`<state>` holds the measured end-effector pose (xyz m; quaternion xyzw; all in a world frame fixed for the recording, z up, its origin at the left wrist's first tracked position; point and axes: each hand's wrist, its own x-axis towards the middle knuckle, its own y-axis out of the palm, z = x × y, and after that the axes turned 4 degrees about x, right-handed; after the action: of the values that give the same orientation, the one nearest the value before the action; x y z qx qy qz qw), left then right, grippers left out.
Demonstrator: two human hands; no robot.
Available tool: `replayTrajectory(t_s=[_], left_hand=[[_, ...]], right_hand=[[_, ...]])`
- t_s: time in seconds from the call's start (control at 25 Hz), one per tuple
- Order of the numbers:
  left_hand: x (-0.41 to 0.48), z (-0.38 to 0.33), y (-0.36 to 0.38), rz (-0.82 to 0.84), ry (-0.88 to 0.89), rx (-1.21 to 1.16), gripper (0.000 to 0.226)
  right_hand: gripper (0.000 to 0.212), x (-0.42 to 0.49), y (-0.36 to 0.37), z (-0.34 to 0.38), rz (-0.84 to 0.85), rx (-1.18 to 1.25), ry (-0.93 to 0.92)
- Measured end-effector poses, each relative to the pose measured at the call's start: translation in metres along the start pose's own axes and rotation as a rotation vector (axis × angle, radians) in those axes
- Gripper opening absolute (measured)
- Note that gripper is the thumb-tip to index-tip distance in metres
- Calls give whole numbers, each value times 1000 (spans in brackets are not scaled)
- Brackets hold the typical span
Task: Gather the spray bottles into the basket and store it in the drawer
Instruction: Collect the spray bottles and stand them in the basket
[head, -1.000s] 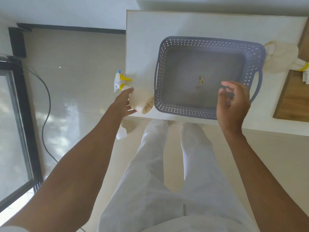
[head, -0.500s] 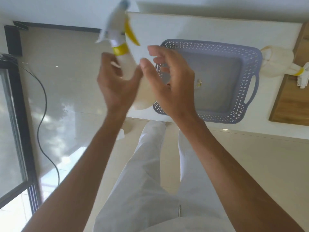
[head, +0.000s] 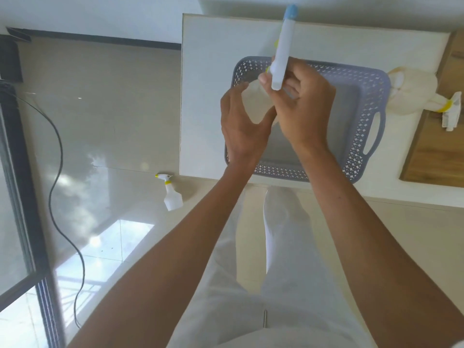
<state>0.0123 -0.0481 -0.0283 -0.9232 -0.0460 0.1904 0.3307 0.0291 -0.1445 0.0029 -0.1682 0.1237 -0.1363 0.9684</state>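
I hold a white spray bottle (head: pixel 282 51) with a blue nozzle tip above the left part of the grey-purple perforated basket (head: pixel 364 136). My left hand (head: pixel 243 129) cups its translucent body. My right hand (head: pixel 305 111) grips the neck and trigger, with the head pointing away from me. The basket stands on the white table (head: pixel 206 96) and most of its inside is hidden by my hands. A second spray bottle (head: pixel 411 96) lies on the table right of the basket. A third spray bottle (head: pixel 172 195) stands on the floor by the table's near left corner.
A wooden board (head: pixel 437 151) covers the table's right end, under the second bottle's head. A black cable (head: pixel 57 146) trails over the glossy tiled floor on the left, beside a dark window frame (head: pixel 22 197). My white-trousered legs (head: pixel 276 247) stand against the table's near edge.
My left hand lifted the bottle from the table's left edge and carried it right, over the basket. My right hand came across and took hold of its neck.
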Motion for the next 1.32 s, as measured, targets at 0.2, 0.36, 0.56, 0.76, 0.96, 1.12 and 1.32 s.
replayTrajectory(t_s=[0.2,0.36,0.56,0.76,0.96,1.12,1.32], left_hand=[[34,18,13,60,-67,49,61],[46,25,22,116,-67,126,49],[46,26,26,131,-39,235,40],[35,28,22,170,2,316,52],[19,27,-6,103,43,211,48],[11,4,-46,-144,-11,29,37],[12,-94,-57,-380,276,-76,11]], right_hand=[[17,9,15,-31,5,-7,29],[14,14,27,-44,9,-70,-2],[16,13,33,-48,-19,-120,-71],[19,4,25,-52,-6,-105,-37],[37,9,16,-48,108,-99,2],[56,0,-23,-62,144,-125,31],[26,-36,-100,-86,-59,-50,108]])
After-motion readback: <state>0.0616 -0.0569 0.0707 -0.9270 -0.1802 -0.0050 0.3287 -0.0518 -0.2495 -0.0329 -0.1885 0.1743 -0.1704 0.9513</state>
